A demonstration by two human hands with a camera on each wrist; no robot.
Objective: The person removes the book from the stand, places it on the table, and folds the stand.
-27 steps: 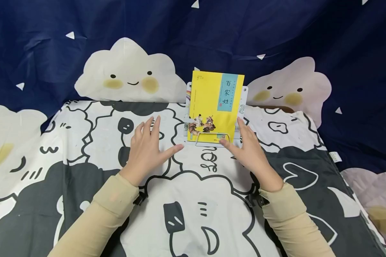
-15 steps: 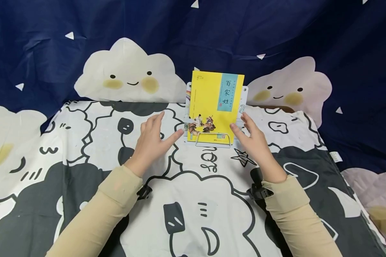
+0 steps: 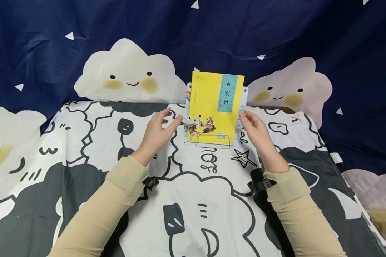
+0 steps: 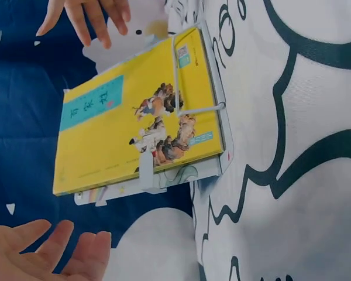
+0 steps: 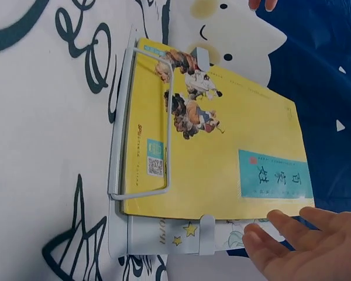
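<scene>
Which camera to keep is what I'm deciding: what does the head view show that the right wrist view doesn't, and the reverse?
Only the head view shows the left sleeve, the right sleeve and the white tag at the cloth's edge.

Only the right wrist view lets you make out yellow stars on the stand.

Both share the yellow book in its stand, the right hand and the left hand, though the right wrist view catches only some left fingers.

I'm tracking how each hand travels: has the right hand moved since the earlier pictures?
Yes, the right hand moved forward and rightward, judged against the stationary yellow book.
</scene>
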